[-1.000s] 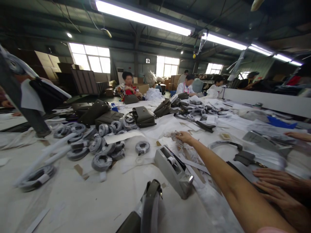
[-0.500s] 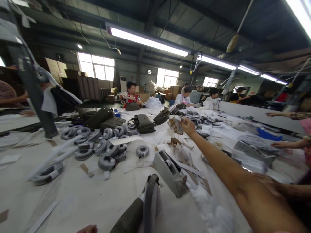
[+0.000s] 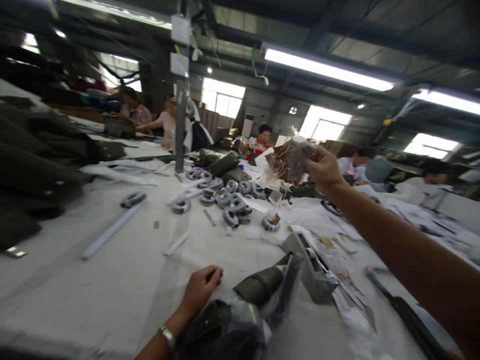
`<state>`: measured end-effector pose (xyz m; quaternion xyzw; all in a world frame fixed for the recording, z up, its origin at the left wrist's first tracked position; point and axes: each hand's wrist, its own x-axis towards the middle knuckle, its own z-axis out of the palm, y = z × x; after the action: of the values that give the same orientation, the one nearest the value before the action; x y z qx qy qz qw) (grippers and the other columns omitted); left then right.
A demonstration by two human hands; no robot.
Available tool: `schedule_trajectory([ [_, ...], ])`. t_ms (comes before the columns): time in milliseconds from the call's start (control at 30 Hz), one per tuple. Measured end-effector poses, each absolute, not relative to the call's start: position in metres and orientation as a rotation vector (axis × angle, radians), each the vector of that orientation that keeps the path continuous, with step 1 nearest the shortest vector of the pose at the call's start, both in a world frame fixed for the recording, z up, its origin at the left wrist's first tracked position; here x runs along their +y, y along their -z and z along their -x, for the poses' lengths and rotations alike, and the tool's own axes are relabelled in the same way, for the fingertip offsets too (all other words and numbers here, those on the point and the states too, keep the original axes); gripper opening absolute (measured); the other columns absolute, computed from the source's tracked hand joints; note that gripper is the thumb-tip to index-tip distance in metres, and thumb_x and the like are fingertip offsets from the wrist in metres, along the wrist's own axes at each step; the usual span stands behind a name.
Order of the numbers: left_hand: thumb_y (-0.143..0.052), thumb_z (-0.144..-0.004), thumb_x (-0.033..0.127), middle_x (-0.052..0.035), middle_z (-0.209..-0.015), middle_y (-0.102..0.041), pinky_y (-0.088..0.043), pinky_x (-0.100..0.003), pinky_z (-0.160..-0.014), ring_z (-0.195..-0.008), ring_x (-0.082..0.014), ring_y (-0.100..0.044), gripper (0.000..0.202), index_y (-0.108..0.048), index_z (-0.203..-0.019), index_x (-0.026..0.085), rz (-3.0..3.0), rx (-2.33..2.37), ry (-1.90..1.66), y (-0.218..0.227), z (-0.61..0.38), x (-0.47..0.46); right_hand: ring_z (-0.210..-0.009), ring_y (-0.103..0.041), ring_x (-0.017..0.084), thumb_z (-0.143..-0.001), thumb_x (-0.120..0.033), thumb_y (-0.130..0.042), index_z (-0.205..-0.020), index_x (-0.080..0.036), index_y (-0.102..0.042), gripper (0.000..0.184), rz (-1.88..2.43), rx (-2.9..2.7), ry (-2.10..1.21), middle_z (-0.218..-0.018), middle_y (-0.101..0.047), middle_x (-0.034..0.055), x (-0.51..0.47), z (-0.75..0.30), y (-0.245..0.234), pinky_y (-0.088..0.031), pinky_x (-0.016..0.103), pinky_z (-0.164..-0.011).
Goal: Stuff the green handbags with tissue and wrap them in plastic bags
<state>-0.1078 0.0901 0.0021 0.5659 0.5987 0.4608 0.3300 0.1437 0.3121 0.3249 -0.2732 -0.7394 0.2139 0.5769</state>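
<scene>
My right hand [image 3: 323, 171] is raised above the table, closed on a bundle of brown tags with strings in a clear bag [image 3: 290, 159]. Low in the view, my left hand [image 3: 200, 291] has its fingers curled and rests on the white table beside an olive bag wrapped in clear plastic [image 3: 240, 312]; a bracelet shows at the wrist. Whether the left hand grips anything is hard to tell. A grey tape dispenser [image 3: 311, 270] stands just right of that bag.
Several wrapped grey strap coils [image 3: 225, 197] lie mid-table with olive handbags [image 3: 225, 162] behind. Dark bags [image 3: 33, 170] pile up at the left. A pole [image 3: 180, 100] rises from the table. Other people sit at the far side. Paper strips and card scraps litter the white sheet.
My right hand lifted the tag bundle from the table up into the air. The view swung left, and my left hand came into view beside the wrapped olive bag.
</scene>
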Motion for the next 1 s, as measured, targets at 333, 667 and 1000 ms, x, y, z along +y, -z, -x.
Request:
schedule_trajectory([
  [333,-0.053,-0.088,0.042,-0.0049,-0.076,-0.075,-0.048,-0.027,-0.070,-0.070,-0.0179,-0.068,0.033,-0.074,-0.087,0.017,-1.455,1.498,-1.281,0.003,0.111,0.087,-0.073,-0.067,0.016,-0.068,-0.061,-0.079,-0.102,-0.020,-0.063,0.055,0.526,-1.897,-1.251,-0.088,-0.073,0.0016,0.232,0.071,-0.258,-0.056,0.027,-0.063],
  [667,-0.053,-0.087,0.039,-0.0061,-0.083,-0.076,-0.050,-0.029,-0.075,-0.077,-0.0192,-0.069,0.031,-0.074,-0.093,0.018,-1.431,1.450,-1.293,0.011,0.114,0.090,-0.072,-0.071,0.018,-0.080,-0.022,-0.068,-0.082,-0.019,-0.076,0.009,1.030,-2.640,-0.850,-0.076,-0.075,0.0019,0.223,0.075,-0.205,-0.053,0.024,-0.071],
  [1000,-0.055,-0.084,0.026,-0.0073,-0.100,-0.076,-0.053,-0.027,-0.080,-0.085,-0.0181,-0.070,0.029,-0.073,-0.105,0.017,-1.473,1.532,-1.224,-0.018,0.130,0.098,-0.072,-0.074,0.019,-0.091,-0.040,-0.059,-0.099,-0.028,-0.076,0.022,1.023,-2.470,-0.208,-0.083,-0.078,-0.0003,0.132,-0.102,-0.224,-0.058,0.024,-0.068],
])
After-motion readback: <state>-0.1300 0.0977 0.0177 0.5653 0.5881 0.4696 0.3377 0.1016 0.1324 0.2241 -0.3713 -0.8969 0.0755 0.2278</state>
